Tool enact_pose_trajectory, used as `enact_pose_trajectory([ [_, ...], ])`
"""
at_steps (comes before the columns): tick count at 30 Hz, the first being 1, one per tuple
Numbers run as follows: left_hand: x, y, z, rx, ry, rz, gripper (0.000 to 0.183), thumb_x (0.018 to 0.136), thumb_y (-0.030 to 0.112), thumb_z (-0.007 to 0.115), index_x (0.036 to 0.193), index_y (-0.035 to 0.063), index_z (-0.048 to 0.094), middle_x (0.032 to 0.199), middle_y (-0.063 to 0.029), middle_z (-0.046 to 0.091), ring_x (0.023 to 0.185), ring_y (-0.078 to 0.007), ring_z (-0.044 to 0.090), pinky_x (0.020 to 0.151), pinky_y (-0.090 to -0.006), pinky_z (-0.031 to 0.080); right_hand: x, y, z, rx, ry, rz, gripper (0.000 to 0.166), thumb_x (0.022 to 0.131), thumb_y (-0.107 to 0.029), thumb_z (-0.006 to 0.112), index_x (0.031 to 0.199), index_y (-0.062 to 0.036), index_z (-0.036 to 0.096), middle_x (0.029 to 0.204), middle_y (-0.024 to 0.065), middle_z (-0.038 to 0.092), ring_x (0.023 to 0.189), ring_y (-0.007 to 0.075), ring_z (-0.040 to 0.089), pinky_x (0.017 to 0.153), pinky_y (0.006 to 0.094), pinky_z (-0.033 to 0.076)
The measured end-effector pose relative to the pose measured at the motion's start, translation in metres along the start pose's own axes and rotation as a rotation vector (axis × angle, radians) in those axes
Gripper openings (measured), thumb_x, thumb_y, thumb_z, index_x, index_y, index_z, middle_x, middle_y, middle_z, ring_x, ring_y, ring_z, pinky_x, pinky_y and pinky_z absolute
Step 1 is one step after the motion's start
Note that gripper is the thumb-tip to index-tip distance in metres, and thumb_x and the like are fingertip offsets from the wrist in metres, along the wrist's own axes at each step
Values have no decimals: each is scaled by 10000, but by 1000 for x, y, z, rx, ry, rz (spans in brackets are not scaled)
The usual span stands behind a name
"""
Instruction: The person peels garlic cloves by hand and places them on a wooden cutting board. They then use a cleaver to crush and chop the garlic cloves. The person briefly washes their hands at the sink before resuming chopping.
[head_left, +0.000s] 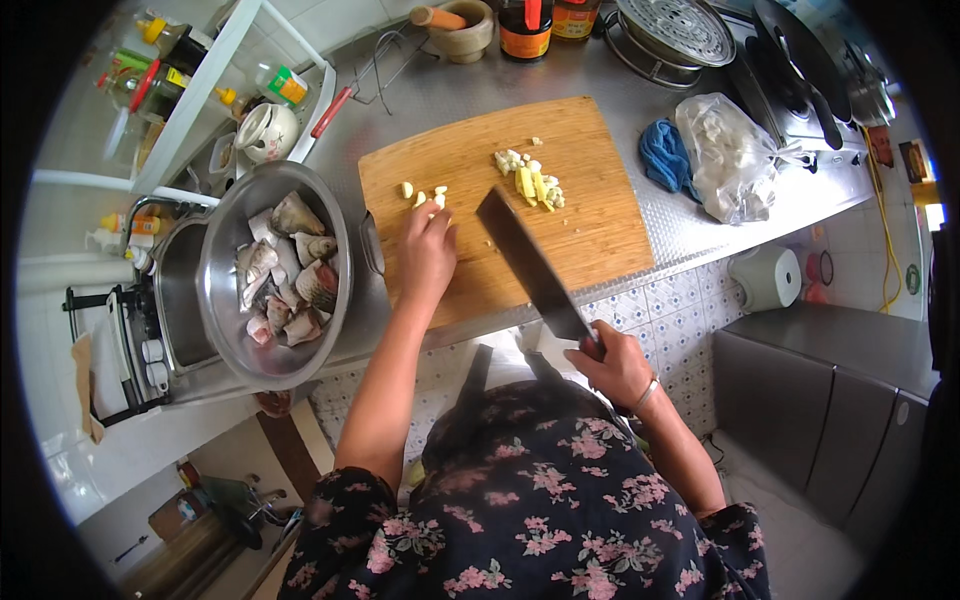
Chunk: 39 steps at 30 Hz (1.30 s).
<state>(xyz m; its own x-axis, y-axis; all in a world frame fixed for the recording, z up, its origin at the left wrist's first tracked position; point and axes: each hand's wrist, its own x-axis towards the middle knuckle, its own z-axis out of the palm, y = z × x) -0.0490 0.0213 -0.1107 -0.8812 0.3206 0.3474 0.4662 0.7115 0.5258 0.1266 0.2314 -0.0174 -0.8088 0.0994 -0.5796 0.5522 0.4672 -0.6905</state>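
Note:
My right hand (619, 367) grips the handle of a cleaver (532, 266), whose broad blade slants up and left over the front part of a wooden cutting board (600, 232). At the board's left side my left hand (427, 255) has its fingertips down at a few peeled garlic cloves (439, 196); the fingers hide whether one is held. A single clove (406, 190) lies just beyond the fingers. Beyond the blade's tip sits a small pile of chopped garlic (514, 160) with yellow ginger pieces (531, 185) on it.
Left of the board, a steel basin (341, 300) of cut fish pieces (289, 262) overlaps the sink (176, 300). A blue cloth (666, 157) and a tied plastic bag (727, 157) lie to the right. At the back stand a mortar (469, 37), sauce jars (525, 37) and a steamer rack (675, 34).

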Motion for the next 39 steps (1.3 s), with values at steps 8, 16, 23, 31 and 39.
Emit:
enact_pose_trajectory([
  [8, 36, -4, 56, -71, -290, 306, 178, 796, 19, 558, 969, 48, 589, 889, -126, 580, 851, -304, 545, 718, -355, 456, -18, 11, -14, 271, 209, 34, 246, 794, -170, 668, 813, 2, 493, 539, 39, 509, 444, 97, 505, 420, 266, 412],
  [16, 15, 0, 31, -815, -211, -250, 158, 811, 68, 644, 944, -10, 614, 864, -73, 599, 731, -132, 554, 652, -234, 444, -19, 27, -8, 180, 171, 37, 249, 780, -183, 677, 837, 5, 524, 540, 68, 510, 470, 129, 513, 466, 293, 427],
  [23, 5, -24, 0, 24, 71, 11, 157, 771, 81, 659, 912, 17, 632, 912, -103, 619, 784, -258, 586, 700, -324, 461, -13, 26, -1, -185, 306, -280, 249, 783, -185, 660, 937, -27, 546, 644, 120, 601, 562, 300, 593, 533, 355, 473],
  [31, -2, -32, 1, -399, 97, -297, 258, 818, 276, 628, 814, 19, 604, 902, -58, 621, 835, -247, 580, 678, -339, 476, -8, 28, -3, -634, 301, -458, 423, 702, -166, 674, 1071, -93, 482, 734, 63, 566, 637, 283, 603, 544, 378, 486],
  [39, -16, 24, 9, -2417, -396, -729, 424, 952, 386, 376, 1033, 22, 576, 997, -121, 635, 1002, -228, 598, 764, -387, 536, 1, 8, -21, 522, -279, 8, 243, 819, -164, 658, 740, -18, 481, 554, 34, 520, 464, 107, 512, 427, 247, 413],
])
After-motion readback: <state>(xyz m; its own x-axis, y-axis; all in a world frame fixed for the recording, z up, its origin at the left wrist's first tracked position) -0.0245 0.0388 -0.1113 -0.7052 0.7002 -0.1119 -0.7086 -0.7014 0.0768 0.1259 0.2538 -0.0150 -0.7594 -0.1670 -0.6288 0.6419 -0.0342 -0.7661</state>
